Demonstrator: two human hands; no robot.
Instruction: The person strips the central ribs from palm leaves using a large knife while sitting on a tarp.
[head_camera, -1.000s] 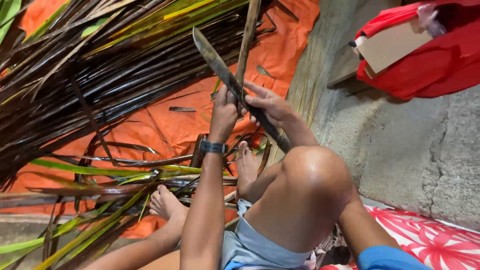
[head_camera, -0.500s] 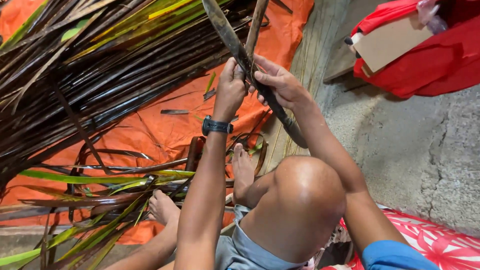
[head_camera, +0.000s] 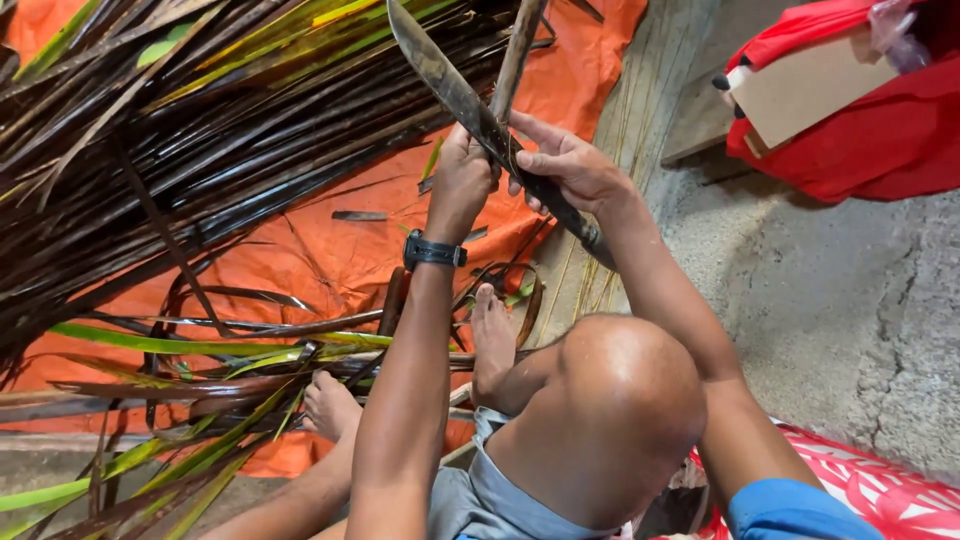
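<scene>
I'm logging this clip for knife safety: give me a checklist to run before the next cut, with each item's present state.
1. Right hand closed on the knife: ok, though its grip sits on the blade side of the handle.
2. Left hand closed on the stalk: ok.
3. Left hand away from the edge: not ok, it touches the blade.
4. Feet out of the blade's line: ok, they lie lower, among the leaves.
5. Blade edge direction: cannot tell.
6. Stalk's far end supported: cannot tell, out of frame.
</scene>
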